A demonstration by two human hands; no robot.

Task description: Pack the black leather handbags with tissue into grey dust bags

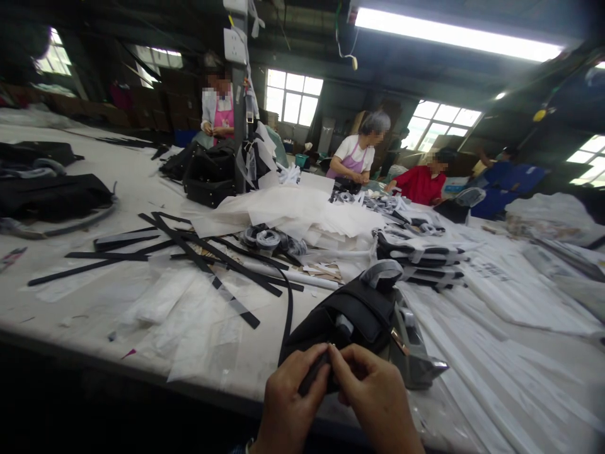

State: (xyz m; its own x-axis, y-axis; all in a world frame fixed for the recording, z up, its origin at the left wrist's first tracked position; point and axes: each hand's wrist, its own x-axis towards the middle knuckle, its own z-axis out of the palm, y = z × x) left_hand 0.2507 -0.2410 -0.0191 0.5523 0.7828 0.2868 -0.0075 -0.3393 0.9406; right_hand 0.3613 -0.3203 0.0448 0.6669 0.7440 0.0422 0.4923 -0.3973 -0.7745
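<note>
Both my hands meet at the near edge of the white table (94,189). My left hand (289,403) and my right hand (373,397) have their fingers curled together around a dark edge or strap of a black bag (350,315) that lies just beyond them. A grey moulded part (411,356) sticks out at the bag's right side, and a grey handle piece (382,272) sits at its top. What exactly the fingertips pinch is too small to make out.
Black straps (189,252) and clear plastic bags (189,315) litter the table to the left. White sheets (510,290) and stacked black-and-white parts (420,252) lie to the right. Black bags (210,173) stand by a pillar (239,94). Three people work at the far side.
</note>
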